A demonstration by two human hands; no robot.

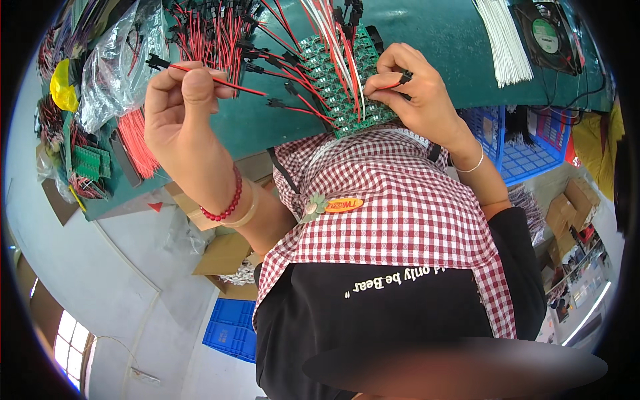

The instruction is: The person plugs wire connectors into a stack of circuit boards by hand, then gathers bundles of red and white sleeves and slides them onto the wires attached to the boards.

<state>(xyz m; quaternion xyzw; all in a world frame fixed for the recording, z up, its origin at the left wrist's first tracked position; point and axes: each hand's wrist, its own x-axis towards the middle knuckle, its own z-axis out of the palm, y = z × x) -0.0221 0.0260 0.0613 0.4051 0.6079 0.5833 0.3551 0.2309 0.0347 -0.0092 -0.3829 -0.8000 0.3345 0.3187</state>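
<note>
My left hand (179,130) is raised over the left of the table, thumb and finger pinched on a red-and-black wire lead (241,88). A black plug (157,62) sticks out at the lead's far left end. My right hand (419,93) is closed at the right edge of a panel of green circuit boards (343,123). Between its fingers shows a short red wire lead with a black connector (405,77); the fingertips are partly hidden. Red, black and white wires (341,57) run over the panel, and several plugged leads (293,77) fan out from its left side.
A pile of red leads with black plugs (210,33) lies at the back left, near a clear plastic bag (120,73) and red wires (139,143). White wires (505,43) and a black fan (548,37) are at the back right. A blue crate (527,160) stands below the table edge.
</note>
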